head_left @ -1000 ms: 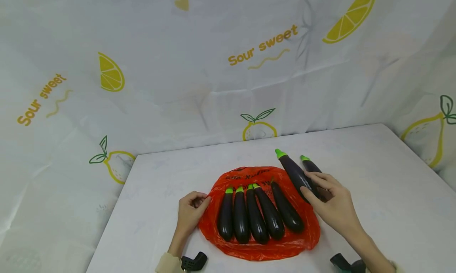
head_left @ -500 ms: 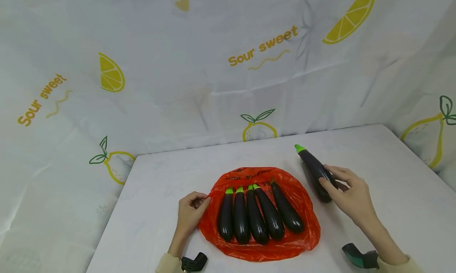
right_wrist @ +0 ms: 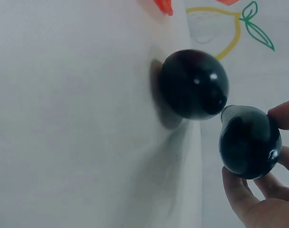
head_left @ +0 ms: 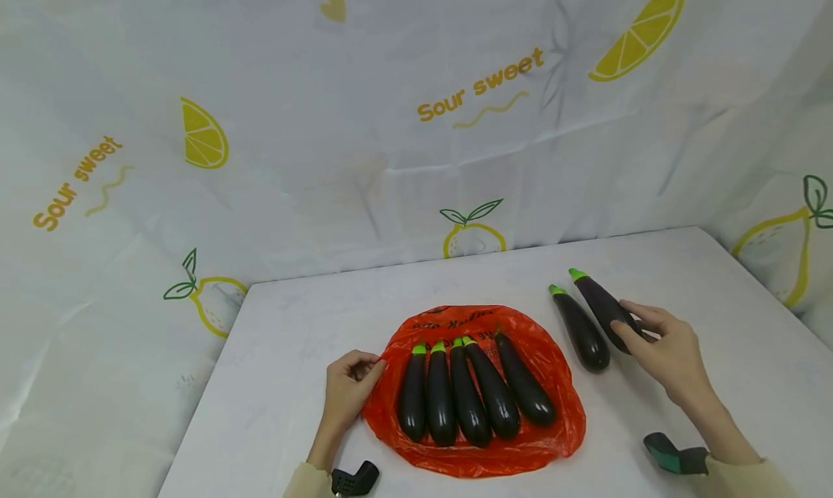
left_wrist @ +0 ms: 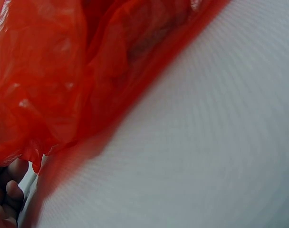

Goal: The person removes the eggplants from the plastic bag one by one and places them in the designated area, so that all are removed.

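My right hand grips a dark purple eggplant with a green stem end, between thumb and fingers. In the right wrist view this eggplant is held above the white surface. Just left of it, another eggplant lies on the table. My left hand pinches the left edge of a red plastic bag; the left wrist view shows the bag raised at that edge, with curled fingers below. Several eggplants lie side by side on the bag.
The white table reaches back to a white cloth printed with lemons and lettering. Black wrist devices sit by each forearm, the left device near the table's front and the right device beside the sleeve.
My right hand has carried its eggplant rightward, from over the bag's right edge past the eggplant lying on the table. The left hand and the bag stay as they were.
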`<state>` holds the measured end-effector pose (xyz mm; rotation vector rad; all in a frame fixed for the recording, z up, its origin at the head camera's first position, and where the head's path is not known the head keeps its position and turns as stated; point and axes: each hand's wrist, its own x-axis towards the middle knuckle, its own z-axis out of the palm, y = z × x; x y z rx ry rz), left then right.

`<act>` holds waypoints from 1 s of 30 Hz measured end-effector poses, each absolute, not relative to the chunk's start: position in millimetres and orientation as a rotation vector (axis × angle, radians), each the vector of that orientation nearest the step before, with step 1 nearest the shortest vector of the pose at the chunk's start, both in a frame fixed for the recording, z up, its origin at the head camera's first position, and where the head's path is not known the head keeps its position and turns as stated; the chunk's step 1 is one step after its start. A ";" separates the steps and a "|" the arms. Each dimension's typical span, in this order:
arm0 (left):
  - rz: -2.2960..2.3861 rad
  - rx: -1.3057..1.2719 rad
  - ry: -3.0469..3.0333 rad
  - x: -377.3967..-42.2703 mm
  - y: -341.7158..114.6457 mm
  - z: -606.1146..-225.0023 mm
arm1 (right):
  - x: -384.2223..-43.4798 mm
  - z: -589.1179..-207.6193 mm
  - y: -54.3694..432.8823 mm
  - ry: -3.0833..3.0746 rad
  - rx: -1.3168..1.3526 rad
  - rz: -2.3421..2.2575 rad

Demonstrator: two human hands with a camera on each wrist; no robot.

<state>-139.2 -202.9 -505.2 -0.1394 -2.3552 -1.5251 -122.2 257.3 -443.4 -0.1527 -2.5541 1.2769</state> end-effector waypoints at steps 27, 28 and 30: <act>-1.547 -0.188 -2.343 -139.9 -204.5 -506.3 | -130.2 -457.7 262.2 -2.699 -0.193 1.211; -1.539 -0.174 -2.349 -139.4 -203.7 -505.4 | -130.4 -458.1 262.6 -2.705 -0.186 1.210; -1.528 -0.157 -2.355 -137.7 -201.3 -501.5 | -130.6 -459.0 263.2 -2.718 -0.174 1.200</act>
